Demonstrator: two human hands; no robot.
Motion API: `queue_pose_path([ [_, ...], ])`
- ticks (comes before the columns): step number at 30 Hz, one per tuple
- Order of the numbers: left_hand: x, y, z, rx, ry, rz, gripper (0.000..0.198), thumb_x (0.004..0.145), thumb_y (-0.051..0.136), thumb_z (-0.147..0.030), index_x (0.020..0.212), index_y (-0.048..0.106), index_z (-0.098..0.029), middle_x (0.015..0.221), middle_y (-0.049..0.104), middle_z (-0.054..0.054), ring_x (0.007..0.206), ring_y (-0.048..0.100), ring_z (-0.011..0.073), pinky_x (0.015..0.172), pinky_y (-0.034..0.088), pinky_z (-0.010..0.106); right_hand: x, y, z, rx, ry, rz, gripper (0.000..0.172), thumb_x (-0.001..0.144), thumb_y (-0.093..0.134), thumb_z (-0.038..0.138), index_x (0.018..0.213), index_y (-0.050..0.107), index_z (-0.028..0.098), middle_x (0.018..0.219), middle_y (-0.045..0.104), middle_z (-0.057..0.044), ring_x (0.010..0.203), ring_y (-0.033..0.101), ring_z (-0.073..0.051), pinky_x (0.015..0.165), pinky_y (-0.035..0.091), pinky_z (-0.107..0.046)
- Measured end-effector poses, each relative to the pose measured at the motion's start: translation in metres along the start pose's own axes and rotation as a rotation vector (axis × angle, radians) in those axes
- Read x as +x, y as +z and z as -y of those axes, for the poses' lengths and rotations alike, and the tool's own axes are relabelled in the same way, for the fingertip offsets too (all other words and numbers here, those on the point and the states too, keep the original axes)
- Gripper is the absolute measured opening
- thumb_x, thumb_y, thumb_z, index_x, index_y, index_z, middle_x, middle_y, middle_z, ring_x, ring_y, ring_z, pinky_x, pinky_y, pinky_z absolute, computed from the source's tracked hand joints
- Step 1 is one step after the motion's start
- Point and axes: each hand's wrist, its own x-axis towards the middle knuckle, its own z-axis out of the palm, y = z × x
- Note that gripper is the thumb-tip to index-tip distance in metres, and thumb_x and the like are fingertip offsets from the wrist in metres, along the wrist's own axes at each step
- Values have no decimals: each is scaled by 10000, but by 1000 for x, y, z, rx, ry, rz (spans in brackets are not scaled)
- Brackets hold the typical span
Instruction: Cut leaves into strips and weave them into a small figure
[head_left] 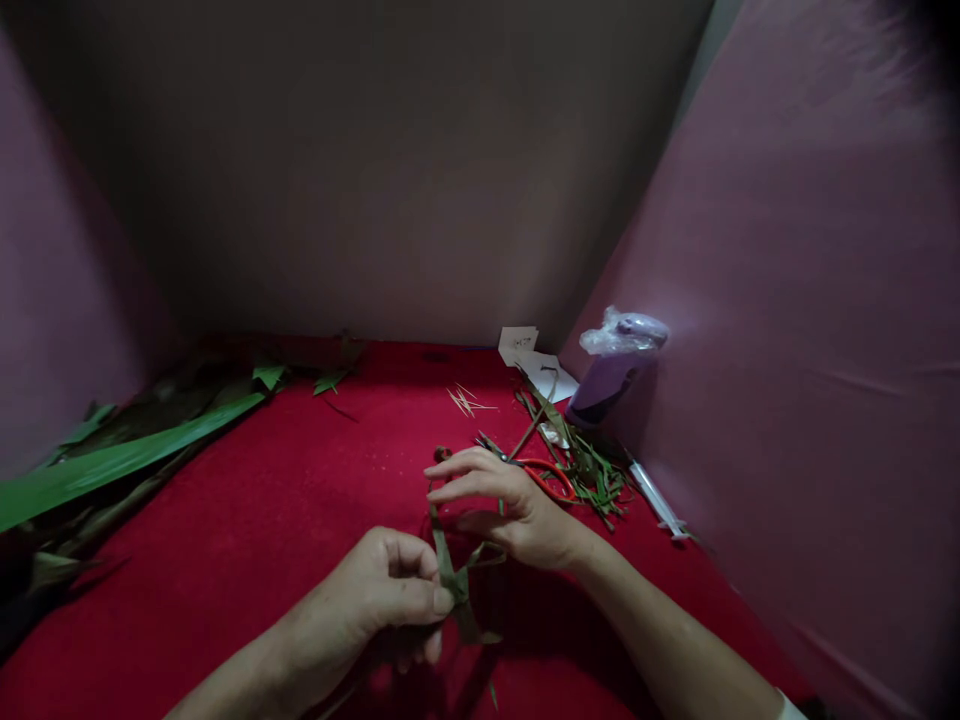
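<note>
Pinching a folded leaf strip (pixel 460 583) between thumb and finger, the left hand (pixel 379 590) holds it up over the red counter (pixel 300 510). The right hand (pixel 517 505) is open, its fingers bent and apart near the strip's top end (I cannot tell if they touch it). Some folding looks done, as the strip is bent and looped. Its ends stick out loose, so it seems unfinished. Cut bits (pixel 596 478) lie by the orange scissors (pixel 551 466), so some cutting seems done. Thin sticks (pixel 465 402) and a long green leaf (pixel 135 465) lie apart, untouched.
</note>
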Motion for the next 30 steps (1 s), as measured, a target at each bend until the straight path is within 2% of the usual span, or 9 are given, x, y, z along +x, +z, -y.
queue_pose_path([
  [4, 0, 0, -3, 108, -14, 54, 148, 684, 620, -243, 599, 564, -136, 494, 610, 19, 390, 423, 70, 416, 291, 196, 2, 3, -7, -4, -15, 87, 307, 758, 657, 131, 1042, 647, 248, 1227, 545, -47, 1140, 470, -176, 1008, 337, -391],
  [8, 2, 3, -1, 332, -46, 65, 129, 690, 561, -224, 584, 540, -153, 481, 567, -7, 436, 453, 95, 462, 317, 216, 2, -4, -8, 44, -26, 85, 291, 827, 519, 68, 1041, 640, 224, 1164, 595, -53, 1142, 486, -164, 1005, 348, -392],
  [10, 4, 4, 2, 658, 73, -67, 145, 718, 500, -198, 582, 536, -163, 517, 556, -5, 486, 478, 120, 488, 325, 234, 1, -9, -4, 42, -29, 26, 343, 825, 460, 38, 1069, 615, 222, 1145, 605, -52, 1133, 497, -163, 1002, 352, -403],
  [13, 5, 2, 7, 1254, 365, -377, 195, 762, 430, -155, 616, 560, -165, 612, 576, 35, 580, 516, 168, 555, 344, 283, -1, -11, 6, -57, -66, -18, 420, 775, 444, 20, 1124, 567, 219, 1158, 594, -48, 1134, 488, -167, 1003, 347, -409],
  [16, 6, -1, 11, 1524, 490, -468, 211, 766, 413, -102, 649, 577, -165, 633, 590, 55, 596, 537, 183, 568, 363, 295, -1, -3, 17, -299, -134, 52, 547, 664, 458, 12, 1166, 528, 219, 1293, 498, -38, 1226, 389, -192, 1028, 294, -429],
  [19, 7, -4, 13, 1594, 545, -419, 218, 767, 414, -75, 709, 602, -168, 669, 614, 62, 622, 559, 191, 575, 385, 293, -1, 7, 26, -560, -139, 149, 511, 624, 490, 52, 1101, 567, 221, 1374, 413, -24, 1312, 246, -235, 1037, 238, -461],
  [23, 7, -4, 12, 1610, 508, -381, 223, 773, 412, -81, 691, 600, -169, 664, 614, 62, 626, 560, 203, 573, 381, 302, 0, 8, 31, -751, -112, 204, 226, 660, 564, 131, 876, 603, 187, 1305, 482, -58, 1320, 213, -259, 1067, 144, -471],
  [26, 5, -3, 8, 1500, 433, -372, 223, 778, 416, -111, 671, 602, -172, 651, 612, 52, 607, 552, 180, 564, 364, 277, 0, 3, 32, -719, -96, 224, 179, 666, 598, 156, 841, 590, 195, 1170, 561, -50, 1262, 300, -254, 1067, 131, -465],
  [30, 5, 0, 3, 1267, 310, -320, 225, 763, 450, -169, 588, 592, -176, 586, 589, 16, 553, 512, 143, 541, 328, 251, -1, -3, 29, -606, -43, 275, 100, 740, 611, 248, 826, 597, 198, 864, 606, -21, 980, 482, -199, 1011, 227, -417],
])
